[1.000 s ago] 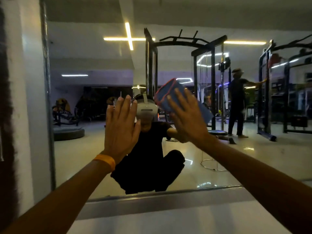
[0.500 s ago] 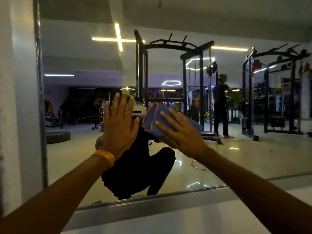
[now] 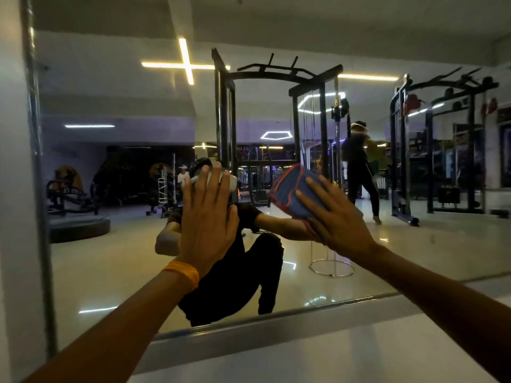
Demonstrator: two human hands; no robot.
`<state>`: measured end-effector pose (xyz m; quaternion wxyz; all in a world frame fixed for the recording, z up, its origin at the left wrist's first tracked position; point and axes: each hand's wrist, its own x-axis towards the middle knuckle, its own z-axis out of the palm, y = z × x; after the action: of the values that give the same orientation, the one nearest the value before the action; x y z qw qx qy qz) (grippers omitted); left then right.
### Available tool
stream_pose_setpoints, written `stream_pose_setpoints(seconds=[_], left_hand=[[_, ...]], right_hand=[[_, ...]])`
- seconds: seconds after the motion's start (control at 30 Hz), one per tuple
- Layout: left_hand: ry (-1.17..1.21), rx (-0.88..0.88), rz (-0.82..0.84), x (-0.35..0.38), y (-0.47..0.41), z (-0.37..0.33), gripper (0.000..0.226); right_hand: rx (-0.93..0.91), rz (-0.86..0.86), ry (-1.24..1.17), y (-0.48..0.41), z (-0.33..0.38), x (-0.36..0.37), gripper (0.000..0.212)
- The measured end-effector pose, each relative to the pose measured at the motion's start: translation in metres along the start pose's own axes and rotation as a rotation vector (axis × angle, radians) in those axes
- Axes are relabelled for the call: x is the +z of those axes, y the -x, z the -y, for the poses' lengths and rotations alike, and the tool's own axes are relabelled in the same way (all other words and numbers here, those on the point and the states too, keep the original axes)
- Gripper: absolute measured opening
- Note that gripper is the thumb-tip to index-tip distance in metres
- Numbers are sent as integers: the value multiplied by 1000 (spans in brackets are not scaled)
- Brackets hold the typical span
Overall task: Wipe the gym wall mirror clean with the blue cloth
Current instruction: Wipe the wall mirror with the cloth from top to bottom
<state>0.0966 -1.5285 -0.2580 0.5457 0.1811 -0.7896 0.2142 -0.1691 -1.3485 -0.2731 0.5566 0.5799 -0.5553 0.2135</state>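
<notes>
From my seat I see both arms reaching forward to the wall mirror [image 3: 110, 258]. My left hand [image 3: 206, 217] lies flat on the glass, fingers straight and close together, palm to the surface and holding nothing. An orange wristband [image 3: 184, 273] circles that wrist.

My right hand [image 3: 338, 219] is flat as well, fingers straight and fanned apart, and it presses the blue cloth [image 3: 293, 192] against the glass. The cloth is folded into a thick pad with red stitched edging. It sits between my palm and the mirror, just right of the left hand and at about the same height, and its upper left part sticks out past my fingertips. The two hands are near each other but do not touch.

In the mirror I see the reflection of the crouching figure in dark clothes [image 3: 237, 272], whose hands meet mine on the glass. Behind it a black cable machine frame [image 3: 226, 120] stands on a pale glossy floor, with a cross-shaped ceiling light [image 3: 186, 63] above. To the right, a standing person [image 3: 359, 172] in dark clothes is reflected, blurred, and a chrome ring stand [image 3: 331, 266] sits on the floor below the cloth. A metal strip [image 3: 249, 324] edges the bottom of the mirror, and a pale wall [image 3: 13, 189] borders it on the left.
</notes>
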Motion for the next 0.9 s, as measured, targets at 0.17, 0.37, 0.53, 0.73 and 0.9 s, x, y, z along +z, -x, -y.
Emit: stream_pose_setpoints(seconds=[0.17,0.37,0.53,0.73,0.9], left_hand=[[-35,49,-21,10,-5,-28,68],[1,12,-42,18,8,-55,67],[-47,17,-5,33,19,-73,67],[-47,-10,-42,43,-7,-103,67],[-36,-54,-33,51,-13,-115,68]], right_hand=[[797,-282,-243,-10,24,14,59],[198,-95,-91,47,9,10,57],[860,-286,-162,30,-46,-6,68],[15,-18,-100,64,-30,12,56],[533,-289,-140,30,-115,-11,61]])
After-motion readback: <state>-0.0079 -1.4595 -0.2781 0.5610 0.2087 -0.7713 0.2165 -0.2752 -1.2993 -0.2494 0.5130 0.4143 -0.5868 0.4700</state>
